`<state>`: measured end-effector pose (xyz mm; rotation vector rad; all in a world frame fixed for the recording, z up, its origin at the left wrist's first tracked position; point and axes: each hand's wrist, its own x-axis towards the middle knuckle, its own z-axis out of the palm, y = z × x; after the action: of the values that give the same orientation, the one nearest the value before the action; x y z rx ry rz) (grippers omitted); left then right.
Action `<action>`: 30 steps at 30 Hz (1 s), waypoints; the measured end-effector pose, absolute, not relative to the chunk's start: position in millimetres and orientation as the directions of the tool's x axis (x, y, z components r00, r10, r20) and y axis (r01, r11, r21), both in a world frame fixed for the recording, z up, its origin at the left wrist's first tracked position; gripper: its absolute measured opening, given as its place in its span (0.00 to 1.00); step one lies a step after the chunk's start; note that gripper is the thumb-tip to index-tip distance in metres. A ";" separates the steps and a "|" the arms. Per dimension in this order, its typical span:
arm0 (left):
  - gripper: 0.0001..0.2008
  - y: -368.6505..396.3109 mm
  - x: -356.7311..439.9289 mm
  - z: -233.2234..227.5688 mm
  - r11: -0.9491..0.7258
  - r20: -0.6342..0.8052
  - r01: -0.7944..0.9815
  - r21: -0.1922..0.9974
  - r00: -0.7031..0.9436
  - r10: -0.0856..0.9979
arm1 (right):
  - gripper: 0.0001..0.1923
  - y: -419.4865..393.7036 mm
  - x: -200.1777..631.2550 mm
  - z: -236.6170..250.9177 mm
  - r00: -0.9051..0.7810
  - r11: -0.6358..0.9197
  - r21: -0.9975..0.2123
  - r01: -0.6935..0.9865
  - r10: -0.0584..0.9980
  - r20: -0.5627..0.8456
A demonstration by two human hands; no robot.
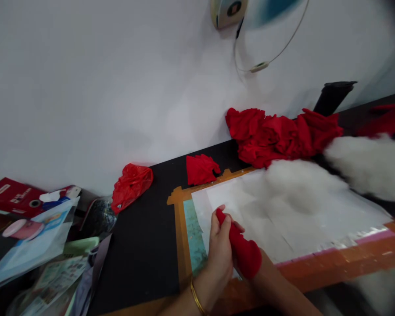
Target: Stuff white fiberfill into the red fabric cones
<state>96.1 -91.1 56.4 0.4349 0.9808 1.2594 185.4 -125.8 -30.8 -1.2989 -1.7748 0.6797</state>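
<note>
Your left hand (219, 252) grips red fabric tube (242, 250) sheathing your right hand (250, 259), its grip hidden; white stuffing (303, 184) beyond fingers.

Light is even and fairly bright, falling softly from above with only faint shadows on the white wall (102, 87) and no hard glare, save a slight sheen on the white sheet (237, 197). The whole view is soft and tilted, with wide-angle stretching toward the edges. Blur is heaviest at the far right, where the white stuffing (365, 169) smears, and on the fan (246, 11) at the top.
</note>
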 end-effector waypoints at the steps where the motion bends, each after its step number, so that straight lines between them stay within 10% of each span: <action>1: 0.23 -94.1 97.4 54.6 0.302 -0.373 -0.583 0.755 -0.003 0.928 | 0.23 -125.7 185.8 -31.0 -0.175 0.356 -0.768 0.533 0.934 0.311; 7: 0.21 -99.8 98.9 49.1 0.290 -0.344 -0.589 0.754 0.022 0.939 | 0.41 -125.3 188.1 -38.0 -0.354 0.562 -0.608 0.561 0.827 0.437; 21: 0.21 -75.9 77.4 51.2 0.339 -0.381 -0.543 0.768 0.037 0.924 | 0.39 -115.2 171.2 -10.9 -0.389 0.569 -0.643 0.512 0.821 0.417; 27: 0.26 -13.7 25.0 37.8 0.277 -0.292 -0.107 0.955 -0.159 0.943 | 0.22 -120.1 211.1 32.3 -0.502 0.641 -0.535 0.550 0.766 0.402; 30: 0.27 -7.1 20.3 39.8 0.055 0.009 0.264 0.963 -0.234 0.972 | 0.19 -109.4 273.8 38.7 -0.189 0.519 -0.469 0.714 0.788 0.585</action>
<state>20.3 -7.1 39.8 1.2699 1.6001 1.2228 273.8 -109.4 38.7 -1.2295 -1.9390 0.1145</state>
